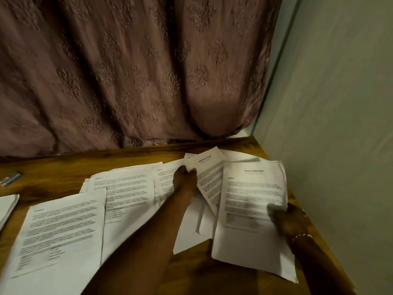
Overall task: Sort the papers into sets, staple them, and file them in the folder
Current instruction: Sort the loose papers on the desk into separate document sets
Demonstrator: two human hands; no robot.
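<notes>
Both of your hands are on paper. Your left hand (184, 176) pinches the left edge of one titled sheet (209, 175) in the upper middle of the frame. The sheet's long axis runs up and down the frame with a slight lean, heading end toward the curtain (131, 71).

Your right hand (287, 220), at the right of the frame, grips the right edge of a thin bundle of pages (251, 199). The bundle also lies lengthwise up the frame, with its title at the far end.

About four more loose sheets (61, 237) overlap across the wooden table (53, 169) from lower left to centre, though blur makes the count uncertain. One more pile (7, 206) sits at the left edge. One small bluish object (10, 178), possibly the stapler, lies in the upper left, well apart from the papers.
</notes>
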